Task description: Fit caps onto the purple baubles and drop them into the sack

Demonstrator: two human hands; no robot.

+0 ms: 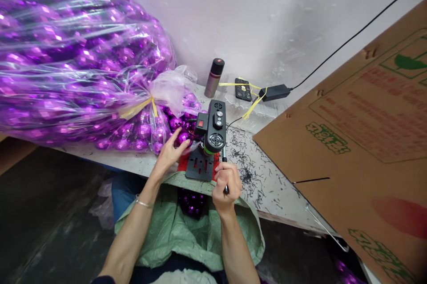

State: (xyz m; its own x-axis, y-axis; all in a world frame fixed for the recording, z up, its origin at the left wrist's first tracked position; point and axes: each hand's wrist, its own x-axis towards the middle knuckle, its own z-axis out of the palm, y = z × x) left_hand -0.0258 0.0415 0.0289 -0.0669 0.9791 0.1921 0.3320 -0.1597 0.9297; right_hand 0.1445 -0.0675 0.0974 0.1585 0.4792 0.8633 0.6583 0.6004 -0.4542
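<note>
My left hand (169, 153) reaches to the purple shiny balls (176, 123) beside the machine, thumb and forefinger apart at one of them. Whether the fingertips press on that ball is not clear. My right hand (227, 184) is wrapped round the black grip of a lever (224, 158) on the machine's right side. The small black machine (215, 128) has a red switch, knobs and round vents. Its slotted base plate (196, 169) lies over a red surface at the table's front edge. Below it, a green sack (167, 226) lies across my lap, with purple balls in its opening.
A large clear bag (83, 66) of purple balls fills the left. Behind the machine stand a flask (214, 78), a dark phone-like object (243, 90) and a power adapter (275, 92). Black scraps (247, 173) litter the table. A cardboard box (360, 142) leans at right.
</note>
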